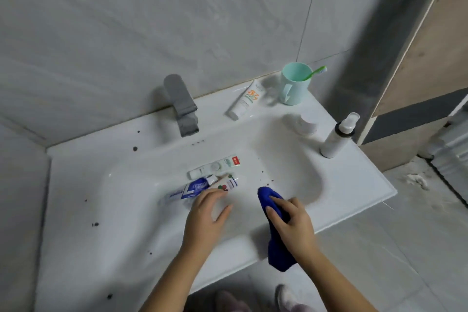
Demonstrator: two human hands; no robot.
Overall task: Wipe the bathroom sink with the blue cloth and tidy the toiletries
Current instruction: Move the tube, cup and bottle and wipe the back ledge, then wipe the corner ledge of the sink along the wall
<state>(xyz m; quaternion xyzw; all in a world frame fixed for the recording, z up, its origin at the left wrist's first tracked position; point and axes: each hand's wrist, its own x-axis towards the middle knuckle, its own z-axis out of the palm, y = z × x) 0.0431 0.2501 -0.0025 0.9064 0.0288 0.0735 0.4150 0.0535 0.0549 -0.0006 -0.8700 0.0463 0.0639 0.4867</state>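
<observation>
White ceramic sink (131, 213) with dark specks dotted all over it, so yeah, it's pretty grubby. Three tubes are lying in the basin in a loose bunch: a white tube (214, 167) furthest back, a blue toothpaste tube (188, 189) in front of it, and a small tube with red dots (227, 182) just beside that one.

Left hand (207, 213) is down in the basin, fingers relaxed and spread, tips right at the blue tube and the small one. Can't honestly tell if it's touching them, but it isn't gripping anything.

Right hand (291, 223) is wrapped around the blue cloth (277, 253), which is bunched up. One end pokes out past the fingers over the basin, and the other end hangs over the front edge of the sink.

Back on the counter (354, 172), right of the grey faucet (181, 106), there's a sunscreen tube (247, 100) lying flat, then a mint cup (293, 86) with a green toothbrush (315, 72) in it. Nearer on the right side sit a white jar (306, 125) and an upright spray bottle (338, 137).
</observation>
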